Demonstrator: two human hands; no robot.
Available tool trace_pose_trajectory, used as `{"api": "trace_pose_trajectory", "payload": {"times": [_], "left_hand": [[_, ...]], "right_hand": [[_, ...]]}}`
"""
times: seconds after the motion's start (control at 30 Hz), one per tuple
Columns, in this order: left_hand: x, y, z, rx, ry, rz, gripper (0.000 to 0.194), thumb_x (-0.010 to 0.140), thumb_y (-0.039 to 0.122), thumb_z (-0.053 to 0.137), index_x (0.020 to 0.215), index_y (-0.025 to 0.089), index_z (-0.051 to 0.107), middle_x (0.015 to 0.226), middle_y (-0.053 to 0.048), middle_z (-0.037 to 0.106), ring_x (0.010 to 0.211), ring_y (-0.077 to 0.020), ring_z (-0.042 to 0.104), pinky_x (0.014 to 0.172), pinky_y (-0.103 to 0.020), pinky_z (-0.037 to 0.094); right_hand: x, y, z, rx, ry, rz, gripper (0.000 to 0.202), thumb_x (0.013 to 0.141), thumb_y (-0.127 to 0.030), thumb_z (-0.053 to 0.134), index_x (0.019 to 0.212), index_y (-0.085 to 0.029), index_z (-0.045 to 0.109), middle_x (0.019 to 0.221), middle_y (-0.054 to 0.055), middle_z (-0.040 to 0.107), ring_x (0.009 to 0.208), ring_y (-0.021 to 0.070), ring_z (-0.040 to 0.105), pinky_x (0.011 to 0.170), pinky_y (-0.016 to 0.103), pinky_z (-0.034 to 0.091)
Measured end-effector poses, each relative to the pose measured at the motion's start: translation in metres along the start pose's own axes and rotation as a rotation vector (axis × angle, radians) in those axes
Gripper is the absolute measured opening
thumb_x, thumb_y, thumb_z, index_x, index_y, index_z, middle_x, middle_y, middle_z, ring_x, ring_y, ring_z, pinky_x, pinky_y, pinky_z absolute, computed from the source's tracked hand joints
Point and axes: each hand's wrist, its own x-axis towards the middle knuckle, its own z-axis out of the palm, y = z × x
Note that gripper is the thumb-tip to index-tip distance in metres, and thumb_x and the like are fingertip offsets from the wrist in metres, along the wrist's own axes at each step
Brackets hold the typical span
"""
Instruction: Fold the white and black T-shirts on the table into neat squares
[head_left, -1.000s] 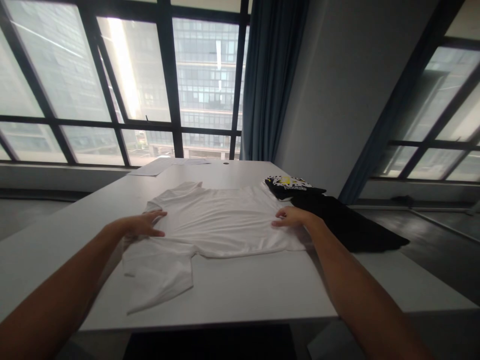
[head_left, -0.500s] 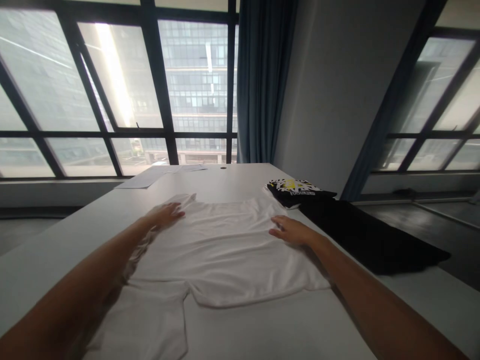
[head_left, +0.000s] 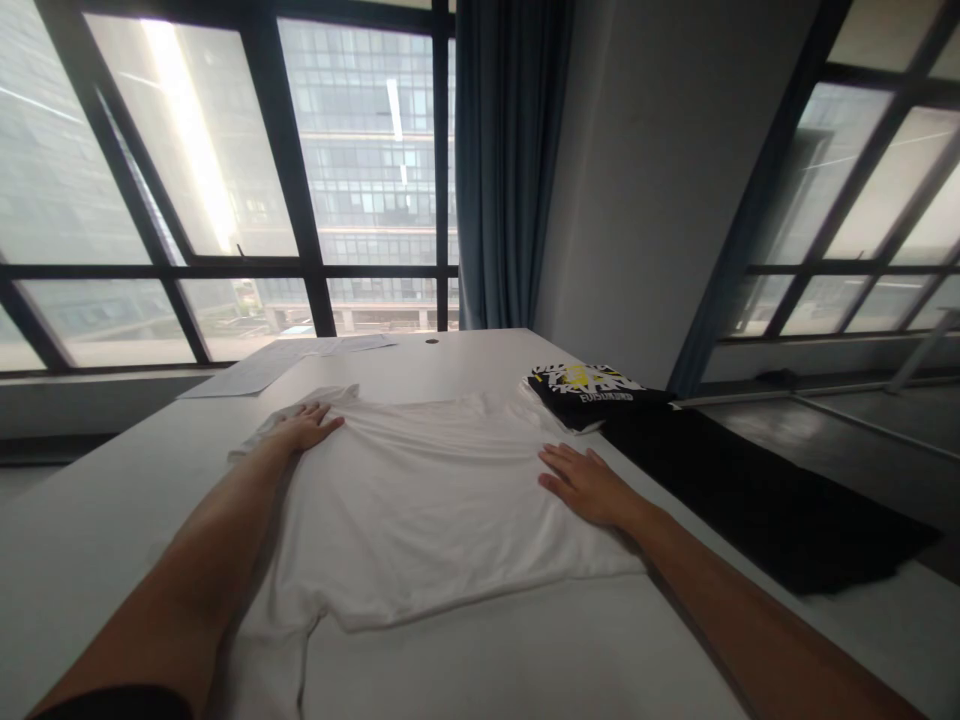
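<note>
A white T-shirt (head_left: pixel 427 510) lies spread over the white table, with creases running across its upper part. My left hand (head_left: pixel 309 425) rests flat on its far left portion, fingers stretched out and pointing away from me. On the right side of the cloth my right hand (head_left: pixel 581 482) lies palm down, its fingers extended to the left. Neither hand grips the fabric. Part of the shirt runs under my left forearm towards the near edge of the view, where the arm hides some of it.
Beside the shirt on the right lies a black garment (head_left: pixel 750 490), with a folded black garment bearing white and yellow print (head_left: pixel 592 385) at its far end. Paper sheets (head_left: pixel 247 370) lie at the table's (head_left: pixel 480 365) far left. Windows and a blue curtain (head_left: pixel 502 160) stand beyond.
My left hand has moved left across the shirt and flattened out. The shirt's wrinkles have smoothed and its near left part has shifted left. My right hand has spread flatter, nearly in place.
</note>
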Motion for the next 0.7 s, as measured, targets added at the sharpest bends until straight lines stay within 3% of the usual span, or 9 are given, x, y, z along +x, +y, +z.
{"api": "trace_pose_trajectory", "payload": {"times": [0.13,0.2,0.27,0.37,0.47,0.6,0.7], "left_hand": [[-0.025,0.021,-0.016,0.155,0.107,-0.001,0.069,0.096,0.058,0.026,0.153,0.019,0.035,0.163,-0.014,0.021,0.148,-0.0359,0.02,0.113,-0.065,0.016],[-0.046,0.03,-0.025,0.193,0.14,0.068,0.064,0.096,0.052,0.03,0.15,0.019,0.04,0.16,-0.014,0.029,0.147,-0.0338,0.026,0.114,-0.062,0.017],[-0.074,0.03,-0.032,0.174,0.09,0.143,0.063,0.095,0.055,0.032,0.145,0.021,0.047,0.156,-0.013,0.04,0.143,-0.0322,0.035,0.114,-0.056,0.024],[-0.124,0.011,-0.038,0.098,-0.024,0.253,0.066,0.088,0.064,0.04,0.138,0.023,0.057,0.151,-0.012,0.047,0.135,-0.0308,0.046,0.112,-0.045,0.033],[-0.177,-0.016,-0.046,-0.009,-0.119,0.317,0.066,0.079,0.062,0.053,0.131,0.022,0.062,0.148,-0.012,0.051,0.13,-0.0301,0.051,0.109,-0.039,0.039],[-0.233,-0.035,-0.064,-0.114,-0.17,0.339,0.049,0.072,0.049,0.062,0.114,0.025,0.071,0.127,-0.006,0.066,0.115,-0.0268,0.06,0.1,-0.033,0.046],[-0.264,-0.041,-0.072,-0.15,-0.184,0.363,0.033,0.073,0.04,0.058,0.097,0.024,0.075,0.102,-0.004,0.072,0.091,-0.021,0.065,0.085,-0.028,0.052]], "right_hand": [[0.007,0.01,0.005,0.017,0.057,0.04,0.055,0.101,-0.046,0.027,0.147,-0.022,0.044,0.158,0.009,0.033,0.149,0.0257,0.022,0.119,0.055,0.012],[0.006,0.012,0.003,0.012,0.073,0.01,0.054,0.1,-0.046,0.031,0.145,-0.022,0.047,0.157,0.01,0.036,0.148,0.0258,0.024,0.119,0.054,0.015],[0.004,0.012,0.0,0.006,0.054,-0.026,0.054,0.098,-0.048,0.036,0.143,-0.022,0.05,0.157,0.011,0.037,0.147,0.0265,0.026,0.118,0.053,0.019],[0.0,0.01,-0.001,-0.02,0.025,-0.018,0.054,0.097,-0.049,0.04,0.143,-0.022,0.05,0.156,0.011,0.037,0.146,0.0276,0.029,0.117,0.054,0.02],[0.0,0.008,0.001,-0.092,0.106,0.005,0.051,0.096,-0.048,0.044,0.138,-0.022,0.055,0.153,0.013,0.043,0.143,0.0286,0.035,0.115,0.054,0.022],[0.0,0.004,-0.005,-0.096,0.225,-0.064,0.038,0.091,-0.039,0.054,0.121,-0.019,0.067,0.135,0.013,0.061,0.125,0.027,0.054,0.107,0.041,0.037],[-0.006,0.007,-0.019,0.042,0.174,-0.082,0.029,0.084,-0.028,0.06,0.107,-0.015,0.073,0.112,0.013,0.072,0.103,0.024,0.065,0.092,0.032,0.047]]}}
